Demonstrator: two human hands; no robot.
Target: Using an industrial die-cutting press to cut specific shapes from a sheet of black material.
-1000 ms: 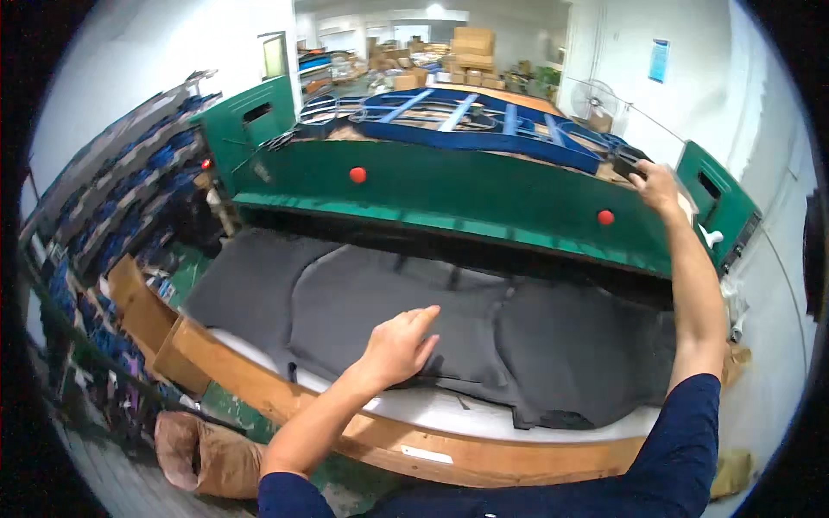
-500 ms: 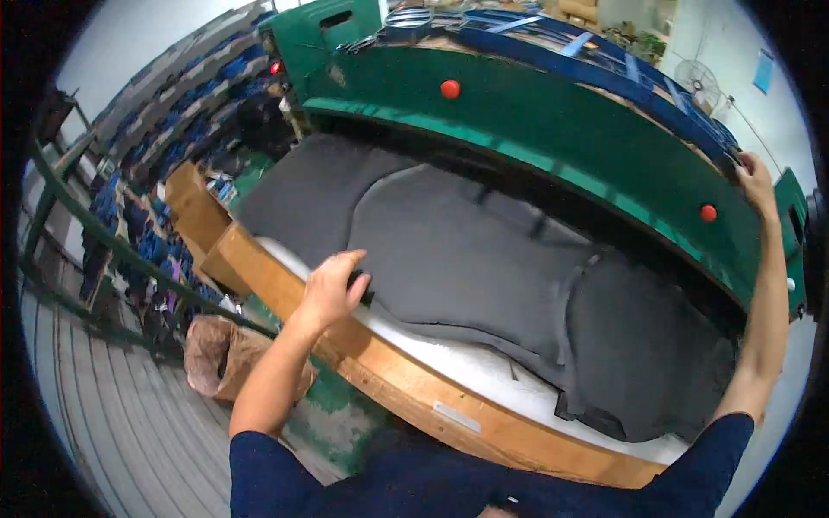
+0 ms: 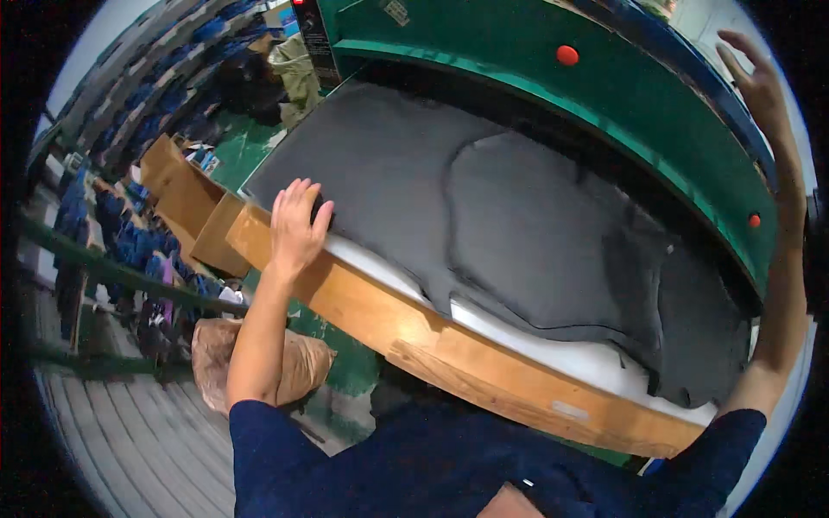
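Head view: a wooden board (image 3: 363, 312) is edging the near side of the white tabletop (image 3: 557, 352). Beside its left end, the left hand (image 3: 299, 226) is hovering or resting, hard to say which, fingers slightly spread and holding nothing, at the dark sheet material (image 3: 544, 233). That material is lying flat across the tabletop, its long axis running from far left to near right, alongside the board. Beyond it, a green beam (image 3: 484, 47) is stretching parallel, carrying a red button (image 3: 567, 55). Far right, the right hand (image 3: 760, 82) is lifting empty, fingers parted, near a blue rim (image 3: 691, 65).
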